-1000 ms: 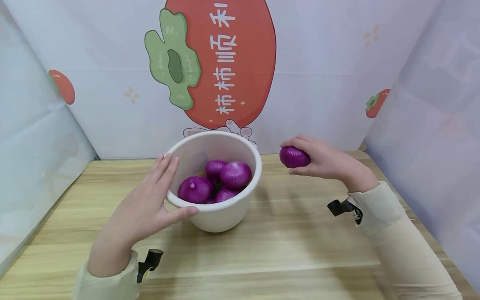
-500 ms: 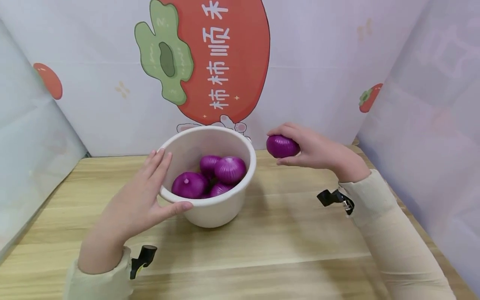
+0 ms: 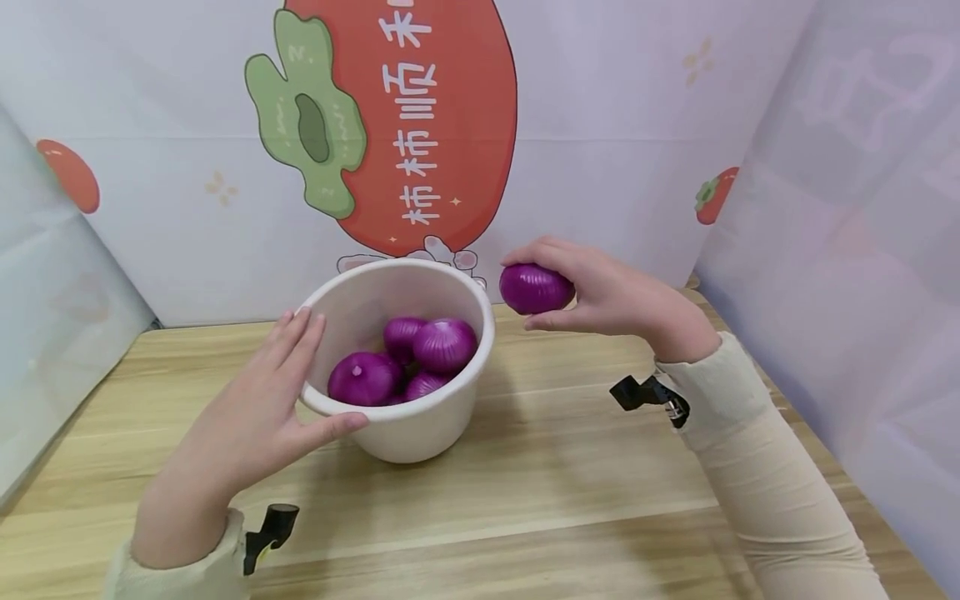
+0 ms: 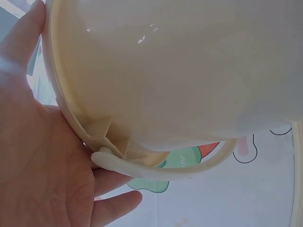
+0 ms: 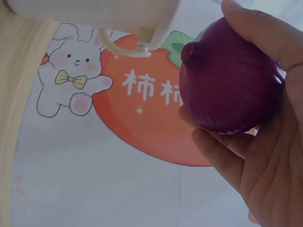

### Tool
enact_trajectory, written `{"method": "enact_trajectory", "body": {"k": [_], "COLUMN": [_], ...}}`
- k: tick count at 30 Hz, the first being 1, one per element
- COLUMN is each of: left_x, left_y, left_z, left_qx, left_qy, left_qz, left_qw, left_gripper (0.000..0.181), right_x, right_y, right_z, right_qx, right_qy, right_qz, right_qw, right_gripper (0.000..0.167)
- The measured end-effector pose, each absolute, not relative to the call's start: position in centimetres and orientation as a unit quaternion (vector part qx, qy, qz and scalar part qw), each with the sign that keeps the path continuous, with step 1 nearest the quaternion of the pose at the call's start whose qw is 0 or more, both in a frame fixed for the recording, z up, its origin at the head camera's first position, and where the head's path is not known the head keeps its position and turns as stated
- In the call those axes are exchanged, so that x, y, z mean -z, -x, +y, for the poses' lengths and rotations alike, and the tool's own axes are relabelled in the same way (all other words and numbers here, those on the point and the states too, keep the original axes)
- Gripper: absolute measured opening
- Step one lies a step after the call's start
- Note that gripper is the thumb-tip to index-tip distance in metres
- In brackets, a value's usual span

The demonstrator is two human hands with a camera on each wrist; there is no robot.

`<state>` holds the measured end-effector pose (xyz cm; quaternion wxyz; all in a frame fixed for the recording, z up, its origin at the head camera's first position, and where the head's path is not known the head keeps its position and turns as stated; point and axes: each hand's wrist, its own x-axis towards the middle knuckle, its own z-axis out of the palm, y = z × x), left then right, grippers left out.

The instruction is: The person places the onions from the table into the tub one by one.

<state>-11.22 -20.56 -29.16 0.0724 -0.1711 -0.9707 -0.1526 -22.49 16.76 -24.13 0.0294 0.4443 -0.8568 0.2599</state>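
A white bucket [image 3: 431,429] stands on the table with several purple onions [image 3: 445,345] inside. My left hand [image 3: 258,408] rests on its left and front rim, fingers fairly straight and thumb laid along the near edge. The left wrist view shows the palm by the rim and the pale handle [image 4: 180,172] hanging below. To the right of the bucket, my right hand [image 3: 600,292] holds another purple onion [image 3: 536,288] in the air, between thumb and fingers. Its pointed end shows in the right wrist view, toward the bucket. The lower onions are partly hidden.
A wood-grain table [image 3: 570,467] lies under the bucket. Behind it hangs a white backdrop [image 3: 600,100] with a large printed persimmon [image 3: 465,108], and pale sheets stand at the left and right sides. A black mount [image 3: 637,392] sits at the right cuff.
My right hand has carried the held onion left and slightly upward, closer to the bucket. The left hand stays on the rim. The head view has shifted a little.
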Motion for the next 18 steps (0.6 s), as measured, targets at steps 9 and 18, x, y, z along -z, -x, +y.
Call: {"method": "enact_trajectory", "body": {"k": [9, 18], "left_x": [29.3, 29.3], "left_y": [11.3, 11.4], "left_z": [-20.3, -20.6], "left_qx": [0.152, 0.151], "left_qy": [0.171, 0.17], "left_qz": [-0.971, -0.972], "left_qw": [0.071, 0.068], "left_gripper": [0.112, 0.113], "right_x": [23.7, 23.7], "right_y": [22.0, 21.8], "right_z": [15.3, 12.9], "right_qx": [-0.289, -0.302], "right_qy": [-0.481, -0.514], "right_qz": [-0.826, -0.8], "right_qw": [0.059, 0.066], "right_gripper": [0.059, 0.059]}}
